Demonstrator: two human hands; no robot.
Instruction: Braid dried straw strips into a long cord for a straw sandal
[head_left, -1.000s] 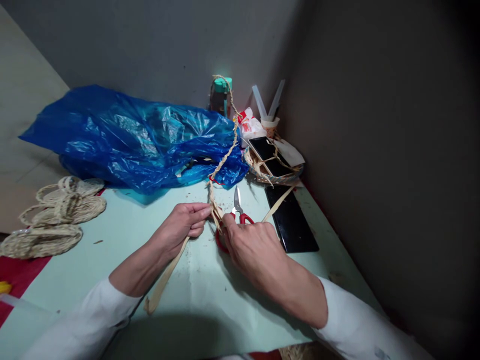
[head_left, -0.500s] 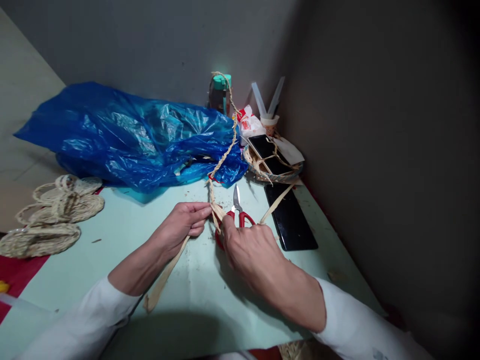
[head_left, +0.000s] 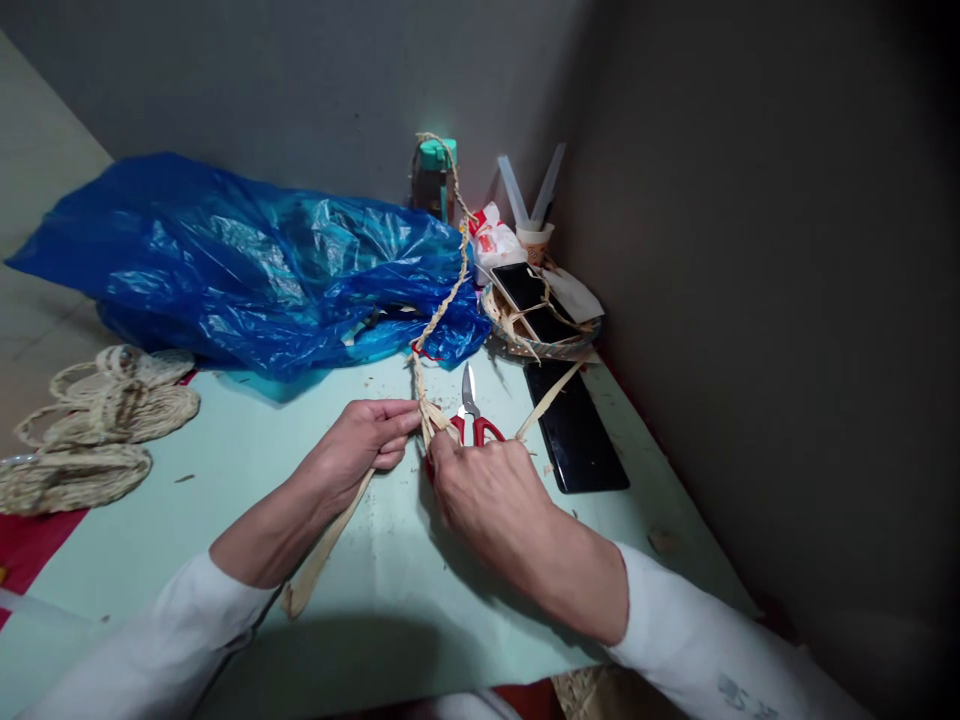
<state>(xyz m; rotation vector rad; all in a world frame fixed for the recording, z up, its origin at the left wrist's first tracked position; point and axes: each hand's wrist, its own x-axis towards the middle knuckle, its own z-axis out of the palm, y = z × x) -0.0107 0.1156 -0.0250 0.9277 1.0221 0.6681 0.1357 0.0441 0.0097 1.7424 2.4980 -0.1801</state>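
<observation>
Pale green table cover [head_left: 247,440]: flat work surface under both hands, with small scraps scattered over it.
Blue plastic bag [head_left: 247,260]: crumpled, lying across the far left of the surface.
Braided straw cord [head_left: 451,297]: runs from the hands past the bag toward the green-lidded bottle [head_left: 436,185]; near end splits into loose strands between the hands.
Woven straw pieces [head_left: 120,412]: grouped at the left edge.
Right hand [head_left: 491,490]: closed over a flat strand [head_left: 551,402], which emerges beyond the knuckles and crosses the black slab [head_left: 581,440]; fingertips hidden.
Left hand [head_left: 367,440]: thumb and forefinger pinched together on the cord's near end; another strip [head_left: 322,555] trails below the palm.
Shallow basket [head_left: 551,350]: beyond the slab, bearing a phone [head_left: 517,280].
Red-handled scissors [head_left: 469,400]: blades pointing away, handles partly behind the right hand.
Red tie [head_left: 426,352]: at the cord, beyond the fingers.
</observation>
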